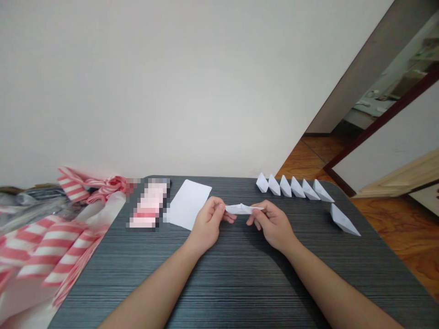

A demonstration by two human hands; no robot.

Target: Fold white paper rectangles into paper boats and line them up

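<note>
A white folded paper boat (241, 209) is held level above the middle of the dark table (219, 283). My left hand (210, 218) pinches its left tip between thumb and fingers. At the right tip, my right hand (272, 224) grips it the same way. Partly behind my left hand lies white paper (187, 203), flat on the tabletop; whether it is one sheet or a stack I cannot tell. Several finished paper boats (285, 186) stand in a row at the back right. One more paper boat (344, 220) sits apart, closer to the right edge.
A pixelated, blurred-out object (149, 203) lies at the table's back left. Red-and-white striped cloth (51, 242) is heaped beyond the left edge. A pale wall (171, 91) rises behind the table, and wooden floor (404, 228) shows on the right.
</note>
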